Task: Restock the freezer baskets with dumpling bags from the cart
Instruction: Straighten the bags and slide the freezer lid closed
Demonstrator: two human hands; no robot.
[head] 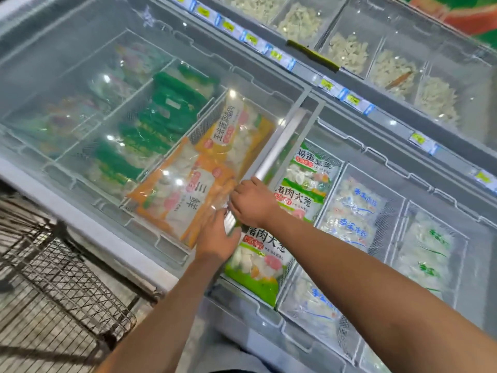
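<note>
An orange dumpling bag (183,195) lies on top in a wire freezer basket (196,130), overlapping a second orange bag (236,135) behind it. My right hand (252,203) is curled at the top bag's right edge and pinches the clear plastic there. My left hand (217,235) lies against the same bag's near right corner, fingers fairly straight and together. The wire cart (67,281) stands at the lower left; no bags show in the part I can see.
Green bags (258,267) fill the basket right of my hands, and blue-print bags (352,211) lie further right. A sliding glass lid (80,84) covers the left baskets of dark green packs (166,109). Its frame bar (282,144) runs beside my right hand. Loose dumpling bins (349,52) sit behind.
</note>
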